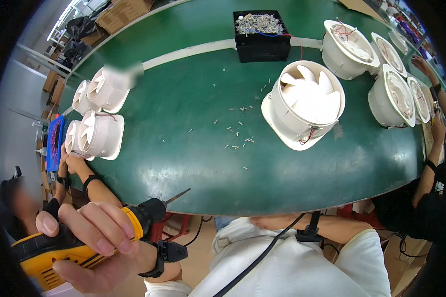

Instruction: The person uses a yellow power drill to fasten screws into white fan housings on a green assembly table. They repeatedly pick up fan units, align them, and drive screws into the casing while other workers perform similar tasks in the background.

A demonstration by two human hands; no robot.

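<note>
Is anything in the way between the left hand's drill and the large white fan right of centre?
Nothing upright visible: between the yellow drill in the left hand and the white fan, only loose screws lie on the green tabletop.

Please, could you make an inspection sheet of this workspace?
Surface: green table, slightly reflective.
Job's things: white fan unit, blades upward; yellow-black power driver, bit fitted.
Clutter: loose screws left of the fan unit; black bin heaped with small hardware.
Left grip: closed around the power driver.
Right grip: mostly hidden near the table edge; state unclear.
Cables: black cable crosses the white shirt; red wire at the bin.
Surroundings: more fan units left and right; co-workers' hands on both sides.
</note>
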